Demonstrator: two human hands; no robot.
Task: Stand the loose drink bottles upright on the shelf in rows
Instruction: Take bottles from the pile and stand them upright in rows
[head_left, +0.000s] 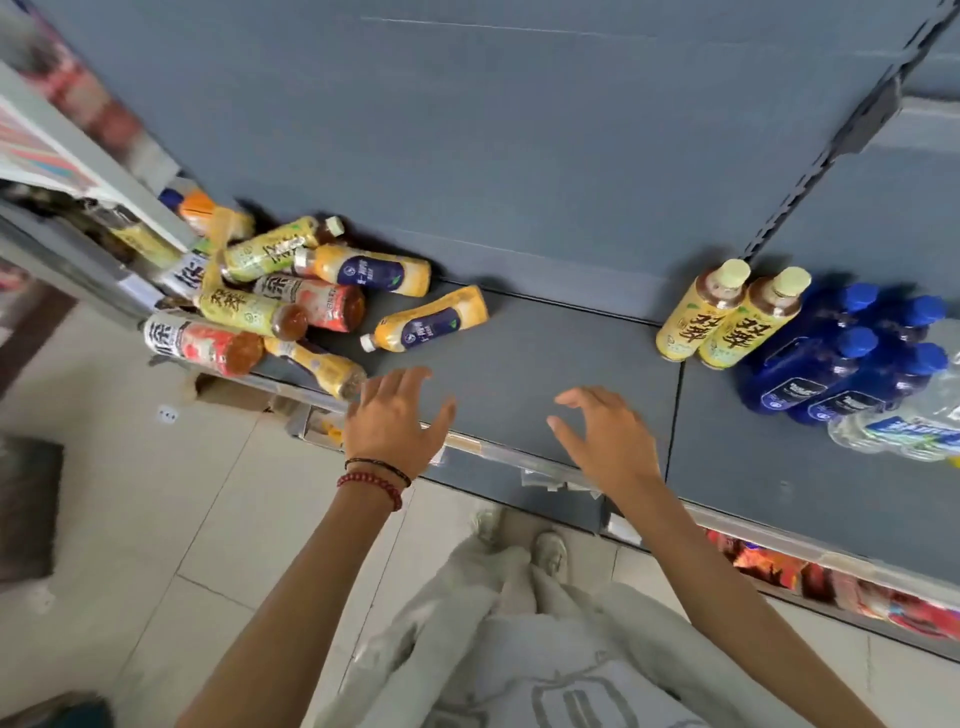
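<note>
Several loose drink bottles lie in a heap (270, 296) at the left end of the grey shelf (524, 353). One orange bottle with a dark blue label (426, 325) lies apart, just right of the heap. Two yellow-green tea bottles (727, 317) stand upright side by side further right. My left hand (395, 415) hovers with spread fingers over the shelf's front edge, below the lone orange bottle and beside a bottle lying at the edge (317, 364). My right hand (608, 436) floats open over bare shelf, holding nothing.
Upright blue bottles (852, 358) and clear water bottles (904, 426) stand at the right. The shelf's back panel (519, 130) rises behind. Another shelf unit (78, 171) with bottles adjoins on the left. Tiled floor, my legs and shoes lie below; a lower shelf holds red packets (831, 582).
</note>
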